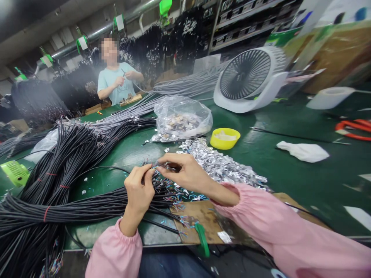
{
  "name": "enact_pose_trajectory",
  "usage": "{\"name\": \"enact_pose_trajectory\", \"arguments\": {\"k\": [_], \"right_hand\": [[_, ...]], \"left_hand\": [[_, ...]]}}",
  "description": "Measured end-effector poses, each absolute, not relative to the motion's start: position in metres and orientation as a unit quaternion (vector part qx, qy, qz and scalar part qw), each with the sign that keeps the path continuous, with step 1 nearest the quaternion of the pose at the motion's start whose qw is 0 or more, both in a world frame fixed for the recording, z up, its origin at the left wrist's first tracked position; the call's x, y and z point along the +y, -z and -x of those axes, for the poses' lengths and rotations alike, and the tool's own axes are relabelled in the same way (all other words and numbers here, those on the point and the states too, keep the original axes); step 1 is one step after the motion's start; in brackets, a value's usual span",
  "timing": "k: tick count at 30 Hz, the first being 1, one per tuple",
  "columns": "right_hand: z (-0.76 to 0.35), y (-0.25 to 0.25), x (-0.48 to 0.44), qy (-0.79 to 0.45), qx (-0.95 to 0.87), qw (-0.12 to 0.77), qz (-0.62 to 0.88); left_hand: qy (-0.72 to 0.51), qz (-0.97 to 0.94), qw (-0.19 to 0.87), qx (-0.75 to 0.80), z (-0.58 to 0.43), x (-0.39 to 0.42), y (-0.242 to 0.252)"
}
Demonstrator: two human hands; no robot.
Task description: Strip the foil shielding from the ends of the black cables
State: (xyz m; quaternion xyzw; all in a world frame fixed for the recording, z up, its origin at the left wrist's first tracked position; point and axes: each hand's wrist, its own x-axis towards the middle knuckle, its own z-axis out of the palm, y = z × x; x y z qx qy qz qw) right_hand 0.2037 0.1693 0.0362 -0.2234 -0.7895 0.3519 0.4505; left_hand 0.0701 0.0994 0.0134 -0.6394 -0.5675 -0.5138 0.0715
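In the head view, my left hand [140, 189] pinches the end of a black cable [111, 167] that arcs over from the left. Thin coloured wires [154, 166] show between my fingertips. Close against them, my right hand [185, 172] is closed in a pinch on these wires; a small greyish bit at its fingertips is too small to name. Below my hands lies a bundle of black cables [95, 204] with stripped, coloured ends. Silvery foil scraps [228, 166] are heaped beyond my right wrist, and blue and red wire bits are scattered under it.
A clear plastic bag [184, 117] of scraps, a yellow dish [225, 139] and a white fan [249, 77] stand farther back. Orange-handled scissors [355, 129] lie right. A green-handled tool [202, 239] is at the near edge. Across the table, a co-worker [118, 81] handles a cable.
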Motion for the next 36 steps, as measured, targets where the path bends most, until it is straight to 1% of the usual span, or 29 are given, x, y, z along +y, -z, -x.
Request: {"name": "enact_pose_trajectory", "arguments": {"k": [4,7,10,13,18,30,36], "right_hand": [[-0.2032,-0.0326,0.1707,-0.384,-0.766,0.449,0.255],[-0.2031,-0.0314,0.1717,-0.357,-0.772,0.448,0.277],[-0.2037,-0.0327,0.1701,-0.333,-0.796,0.439,0.252],[-0.2045,-0.0352,0.1671,-0.336,-0.809,0.431,0.218],[-0.2048,-0.0366,0.1656,-0.343,-0.808,0.433,0.206],[-0.2061,-0.0399,0.1639,-0.354,-0.808,0.426,0.202],[-0.2067,-0.0385,0.1638,-0.355,-0.808,0.426,0.199]], "left_hand": [[0.562,0.606,0.05,-0.561,-0.0692,0.0982,-0.014],[0.59,0.579,0.016,-0.563,-0.0678,0.097,-0.0147],[0.605,0.561,-0.013,-0.565,-0.0668,0.0964,-0.0143],[0.61,0.554,-0.033,-0.566,-0.0666,0.0961,-0.0136],[0.611,0.548,-0.047,-0.569,-0.0669,0.0956,-0.0134],[0.614,0.54,-0.029,-0.575,-0.0718,0.0942,-0.0185],[0.604,0.539,0.011,-0.587,-0.0735,0.0927,-0.018]]}}
